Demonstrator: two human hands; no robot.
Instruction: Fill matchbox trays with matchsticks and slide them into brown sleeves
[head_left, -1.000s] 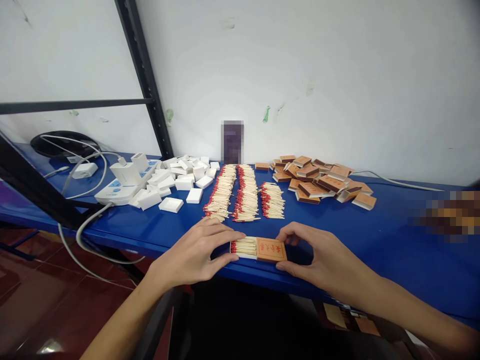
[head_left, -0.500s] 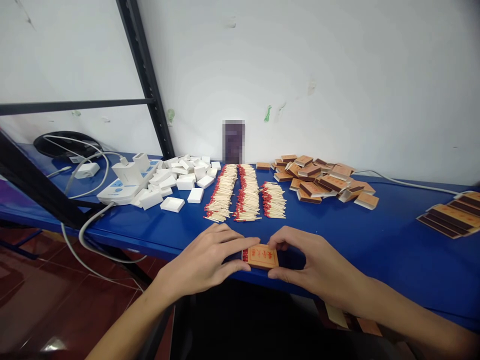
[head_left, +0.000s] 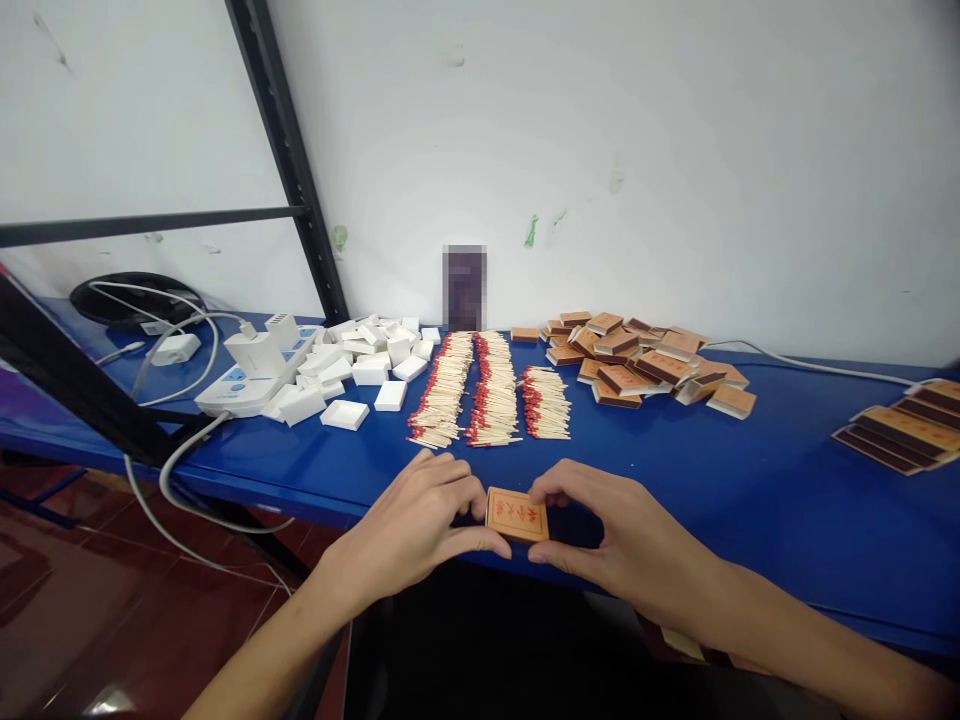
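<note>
A tan matchbox (head_left: 517,516) with red lettering lies level between my hands, close to the table's front edge; its tray looks pushed in and no match heads show. My right hand (head_left: 637,520) pinches its right end, thumb in front and fingers behind. At the left end, my left hand (head_left: 416,515) has curled fingers against the box and its thumb along the front side. Beyond the hands lie three rows of red-tipped matches: a long left row (head_left: 444,385), a long middle row (head_left: 495,390) and a shorter right row (head_left: 547,402).
White empty trays (head_left: 371,370) are heaped at the left, beside a power strip (head_left: 238,388) with chargers and cables. Matchbox sleeves (head_left: 637,360) lie piled at the back right. Flattened sleeves (head_left: 896,435) sit far right. A black shelf post (head_left: 289,150) rises at left.
The matchbox, earlier partly open with red match heads showing at its left end, is now closed. My left index finger has bent back from its top to its left end.
</note>
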